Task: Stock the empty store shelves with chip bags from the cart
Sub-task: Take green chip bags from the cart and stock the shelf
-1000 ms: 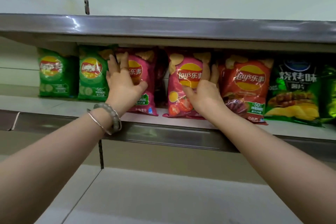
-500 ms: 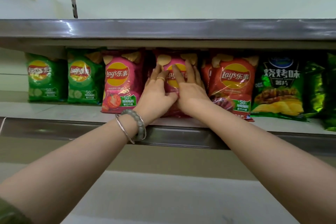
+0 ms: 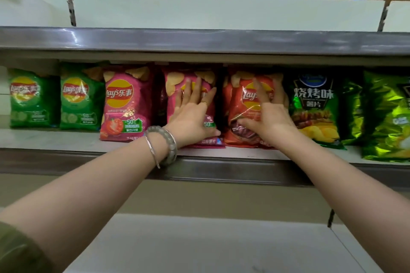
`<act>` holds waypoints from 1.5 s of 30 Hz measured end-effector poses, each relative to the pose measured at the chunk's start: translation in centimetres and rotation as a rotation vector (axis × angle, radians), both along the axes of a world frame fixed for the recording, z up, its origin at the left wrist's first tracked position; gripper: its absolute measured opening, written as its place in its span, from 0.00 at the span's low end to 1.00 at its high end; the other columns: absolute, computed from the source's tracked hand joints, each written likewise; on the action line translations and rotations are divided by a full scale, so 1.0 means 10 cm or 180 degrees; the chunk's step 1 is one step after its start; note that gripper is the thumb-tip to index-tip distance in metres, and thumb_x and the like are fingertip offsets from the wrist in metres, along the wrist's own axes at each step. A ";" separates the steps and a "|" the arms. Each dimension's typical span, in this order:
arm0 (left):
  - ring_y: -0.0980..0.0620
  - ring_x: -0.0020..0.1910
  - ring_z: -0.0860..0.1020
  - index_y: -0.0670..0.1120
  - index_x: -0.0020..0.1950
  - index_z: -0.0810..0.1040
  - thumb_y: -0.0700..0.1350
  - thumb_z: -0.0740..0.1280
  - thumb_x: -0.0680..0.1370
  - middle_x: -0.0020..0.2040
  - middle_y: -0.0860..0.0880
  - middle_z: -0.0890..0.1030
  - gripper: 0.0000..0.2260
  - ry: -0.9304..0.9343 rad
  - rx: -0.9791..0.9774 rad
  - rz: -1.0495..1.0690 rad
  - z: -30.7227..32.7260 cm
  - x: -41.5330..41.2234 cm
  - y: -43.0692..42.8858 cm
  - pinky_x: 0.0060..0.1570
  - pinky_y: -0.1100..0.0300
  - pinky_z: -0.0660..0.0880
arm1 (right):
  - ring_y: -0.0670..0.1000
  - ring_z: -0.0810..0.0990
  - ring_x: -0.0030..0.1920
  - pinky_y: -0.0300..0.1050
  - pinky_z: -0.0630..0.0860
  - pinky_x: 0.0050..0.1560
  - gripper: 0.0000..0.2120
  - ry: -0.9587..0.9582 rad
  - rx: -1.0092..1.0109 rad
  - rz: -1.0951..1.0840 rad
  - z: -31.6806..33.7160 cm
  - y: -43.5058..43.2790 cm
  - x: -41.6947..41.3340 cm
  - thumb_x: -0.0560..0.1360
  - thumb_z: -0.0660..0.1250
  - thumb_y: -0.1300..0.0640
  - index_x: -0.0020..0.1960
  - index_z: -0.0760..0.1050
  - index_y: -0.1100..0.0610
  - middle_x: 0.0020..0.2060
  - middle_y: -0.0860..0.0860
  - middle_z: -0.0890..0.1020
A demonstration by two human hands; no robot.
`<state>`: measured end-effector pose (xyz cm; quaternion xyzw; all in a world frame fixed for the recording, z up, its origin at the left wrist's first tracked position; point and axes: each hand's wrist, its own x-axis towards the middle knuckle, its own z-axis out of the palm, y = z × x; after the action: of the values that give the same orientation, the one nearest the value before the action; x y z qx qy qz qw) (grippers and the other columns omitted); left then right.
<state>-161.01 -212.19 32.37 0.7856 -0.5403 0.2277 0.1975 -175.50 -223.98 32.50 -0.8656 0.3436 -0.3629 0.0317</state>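
both palms flat on chip bags, middle shelf

pink chip bag (image 3: pixel 172 97) and red chip bag (image 3: pixel 235 104) upright side by side on shelf (image 3: pixel 55 139), narrow dark gap between. left hand (image 3: pixel 190 115) pressed flat on pink chip bag front, fingers straight, nothing gripped. right hand (image 3: pixel 270 117) flat on red chip bag, fingers splayed, thumb low, pointing left. second pink bag (image 3: pixel 124 104) and green bags (image 3: pixel 79 99) to left; dark green bag (image 3: pixel 312 104) and shiny green bag (image 3: pixel 386 117) to right. bracelets (image 3: pixel 162 144) on left wrist.
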 end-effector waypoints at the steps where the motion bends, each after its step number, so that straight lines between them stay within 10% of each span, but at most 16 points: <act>1: 0.42 0.74 0.31 0.53 0.78 0.45 0.57 0.72 0.71 0.76 0.43 0.33 0.46 -0.0049 0.0068 -0.0066 0.01 0.04 0.02 0.71 0.49 0.32 | 0.59 0.47 0.76 0.54 0.62 0.71 0.43 0.0094 -0.0041 0.0092 -0.02 -0.02 0.01 0.72 0.70 0.46 0.76 0.44 0.41 0.75 0.51 0.36; 10: 0.44 0.75 0.32 0.53 0.77 0.52 0.55 0.75 0.68 0.77 0.45 0.35 0.44 -0.0218 0.0111 -0.0102 0.00 0.12 0.09 0.71 0.50 0.32 | 0.58 0.46 0.76 0.54 0.64 0.70 0.42 0.0471 -0.0062 0.0576 -0.06 -0.21 -0.01 0.74 0.65 0.43 0.75 0.39 0.40 0.74 0.49 0.32; 17: 0.45 0.76 0.35 0.51 0.73 0.65 0.52 0.70 0.72 0.78 0.44 0.42 0.31 -0.0377 -0.0467 -0.0234 0.02 -0.13 0.07 0.71 0.48 0.32 | 0.58 0.29 0.73 0.56 0.33 0.72 0.41 0.0752 -0.0627 0.0281 0.02 -0.21 -0.07 0.73 0.58 0.33 0.74 0.34 0.39 0.74 0.53 0.30; 30: 0.45 0.77 0.43 0.43 0.73 0.64 0.42 0.65 0.74 0.78 0.43 0.50 0.27 -0.0486 -0.0476 -0.0857 -0.14 -0.54 -0.25 0.72 0.57 0.36 | 0.61 0.34 0.74 0.51 0.40 0.75 0.35 0.1008 -0.0864 0.0472 -0.07 -0.13 0.19 0.79 0.55 0.48 0.77 0.38 0.53 0.75 0.58 0.35; 38: 0.45 0.77 0.47 0.40 0.73 0.64 0.53 0.62 0.72 0.77 0.40 0.56 0.32 -0.0162 -0.0668 -0.1237 -0.05 -0.66 -0.31 0.73 0.58 0.40 | 0.57 0.33 0.75 0.52 0.33 0.72 0.36 0.0873 -0.0962 0.0235 0.04 -0.22 -0.10 0.74 0.52 0.37 0.77 0.44 0.48 0.75 0.54 0.36; 45: 0.47 0.75 0.53 0.43 0.76 0.57 0.48 0.64 0.78 0.76 0.44 0.57 0.30 -0.0116 -0.0377 -0.1272 -0.05 -0.99 -0.46 0.71 0.62 0.45 | 0.61 0.55 0.73 0.55 0.58 0.71 0.34 -0.0182 -0.0382 -0.0749 0.14 -0.56 -0.77 0.75 0.63 0.47 0.76 0.53 0.52 0.75 0.58 0.52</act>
<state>-170.88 -216.84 31.86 0.6456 -0.6745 0.2296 0.2747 -183.17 -229.53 33.86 -0.8089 0.4194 -0.4085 -0.0532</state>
